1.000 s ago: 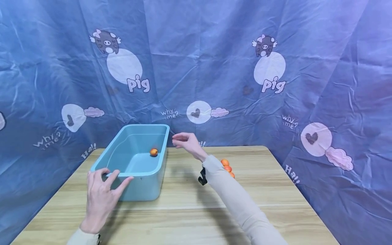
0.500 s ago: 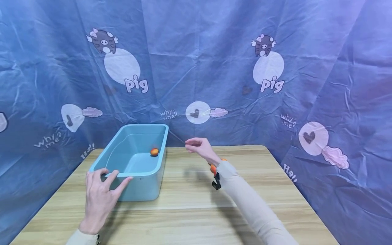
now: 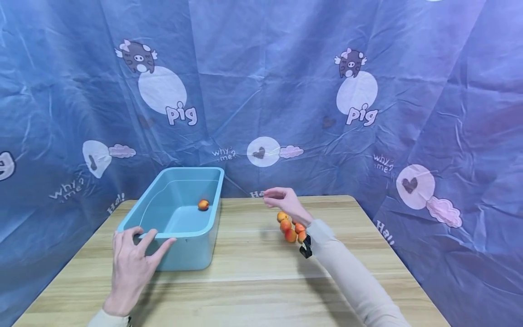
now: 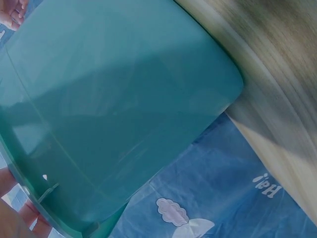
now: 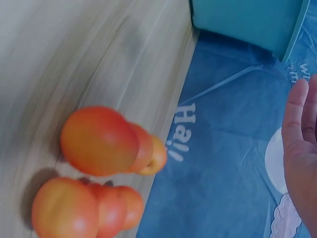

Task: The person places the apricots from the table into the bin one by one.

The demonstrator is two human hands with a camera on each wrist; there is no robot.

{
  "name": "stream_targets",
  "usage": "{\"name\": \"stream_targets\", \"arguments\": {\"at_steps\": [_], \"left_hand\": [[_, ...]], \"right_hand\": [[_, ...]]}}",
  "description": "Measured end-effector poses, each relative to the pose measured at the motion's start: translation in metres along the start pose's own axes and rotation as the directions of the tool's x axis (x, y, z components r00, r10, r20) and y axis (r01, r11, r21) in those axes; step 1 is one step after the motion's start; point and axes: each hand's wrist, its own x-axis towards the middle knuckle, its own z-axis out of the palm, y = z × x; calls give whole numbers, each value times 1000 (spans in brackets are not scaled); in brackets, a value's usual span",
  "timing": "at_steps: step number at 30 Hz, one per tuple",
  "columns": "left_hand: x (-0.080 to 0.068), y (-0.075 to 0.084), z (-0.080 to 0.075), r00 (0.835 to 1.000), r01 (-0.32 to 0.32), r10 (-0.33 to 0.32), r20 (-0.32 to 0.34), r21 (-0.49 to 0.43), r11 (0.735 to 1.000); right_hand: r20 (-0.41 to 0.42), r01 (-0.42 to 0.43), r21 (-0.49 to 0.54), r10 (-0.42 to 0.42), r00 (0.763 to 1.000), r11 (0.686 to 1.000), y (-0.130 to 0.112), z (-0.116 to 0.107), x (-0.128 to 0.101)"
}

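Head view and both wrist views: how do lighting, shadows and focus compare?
Head view: bright and fairly sharp, the right sleeve throwing a soft shadow on the table, a purplish cast on the upper-right curtain; left wrist view: dimmer, a shadow edge slanting across the blue bin; right wrist view: the largest-looking orange fruit looks soft-edged.

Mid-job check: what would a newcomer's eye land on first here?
Probably the big blue tub at the table's left, held at its near end by the left hand, with one orange fruit inside. Next, the bright fruit cluster toward the right, near the right hand. Behind everything hangs a blue cloth printed with cartoon pigs.
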Motion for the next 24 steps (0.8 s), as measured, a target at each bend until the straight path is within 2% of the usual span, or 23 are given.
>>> {"name": "stream_targets", "arguments": {"at_steps": [5,10,17,22,24], "left_hand": [[-1,1,0,1000,0,0,3,-6,1000],[-1,1,0,1000,2,-2,1,-11,1000],[-1,-1,-1,999,2,-2,41,14,1000],[-4,-1,-1,998,3,-5,65,31,1000],[-4,-1,-1,999,6,-7,45,20,1000]], "right_hand": [[23,-30,-35,31,999,999,3,-13,-9],[21,-37,-113,40,999,993,3,-25,-17],[2,-76,-73,76,997,994,11,-45,-27],[44,-119,-126,126,991,985,17,-60,-35],[63,-122,-150,133,989,981,20,-66,-39]]}}
